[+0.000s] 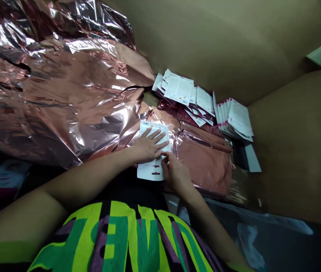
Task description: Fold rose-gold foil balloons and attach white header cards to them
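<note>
A white printed card (152, 170) with slots near its lower edge lies on rose-gold foil in front of me. My left hand (148, 145) rests flat on it, fingers spread and stretched out. My right hand (176, 173) is at the card's right edge, fingers curled in a pinch against it. Folded rose-gold foil pieces (206, 162) lie just right of the card.
A large crumpled heap of rose-gold foil (58, 98) fills the left. Several white cards (183, 90) are scattered at the back, with a fanned stack (236, 121) to their right. Brown cardboard walls (290, 143) close the back and right side.
</note>
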{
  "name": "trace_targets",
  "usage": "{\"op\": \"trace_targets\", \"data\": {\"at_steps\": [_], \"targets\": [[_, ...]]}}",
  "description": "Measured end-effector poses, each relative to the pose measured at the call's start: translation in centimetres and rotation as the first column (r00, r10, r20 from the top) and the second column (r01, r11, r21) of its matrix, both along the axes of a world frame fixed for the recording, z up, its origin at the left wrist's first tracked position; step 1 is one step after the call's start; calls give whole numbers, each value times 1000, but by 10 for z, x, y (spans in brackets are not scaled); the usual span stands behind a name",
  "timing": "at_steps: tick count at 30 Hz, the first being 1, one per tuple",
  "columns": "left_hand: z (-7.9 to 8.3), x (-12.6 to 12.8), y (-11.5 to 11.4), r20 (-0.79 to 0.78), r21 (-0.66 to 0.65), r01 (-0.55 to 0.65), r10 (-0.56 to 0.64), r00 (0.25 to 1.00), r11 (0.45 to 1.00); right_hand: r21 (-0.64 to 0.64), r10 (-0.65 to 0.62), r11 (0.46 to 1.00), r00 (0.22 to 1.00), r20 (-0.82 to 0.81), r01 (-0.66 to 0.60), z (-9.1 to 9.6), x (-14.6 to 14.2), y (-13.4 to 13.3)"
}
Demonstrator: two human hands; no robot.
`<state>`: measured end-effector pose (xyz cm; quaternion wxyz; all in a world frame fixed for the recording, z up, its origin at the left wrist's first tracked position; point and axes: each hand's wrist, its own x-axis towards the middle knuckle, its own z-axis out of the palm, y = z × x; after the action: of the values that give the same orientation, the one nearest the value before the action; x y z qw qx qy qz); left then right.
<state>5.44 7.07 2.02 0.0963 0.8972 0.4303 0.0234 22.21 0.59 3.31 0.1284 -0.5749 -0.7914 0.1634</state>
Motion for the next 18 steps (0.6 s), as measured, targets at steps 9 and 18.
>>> {"op": "trace_targets", "data": {"at_steps": [9, 18], "targets": [[2, 1, -1, 4, -18, -16, 16, 1000, 1000, -8, 14, 1000, 980, -198, -16, 1, 20, -21], [1, 1, -2, 27, -13, -32, 33, 999, 999, 217, -56, 971, 982, -181, 95, -18, 1, -14]]}}
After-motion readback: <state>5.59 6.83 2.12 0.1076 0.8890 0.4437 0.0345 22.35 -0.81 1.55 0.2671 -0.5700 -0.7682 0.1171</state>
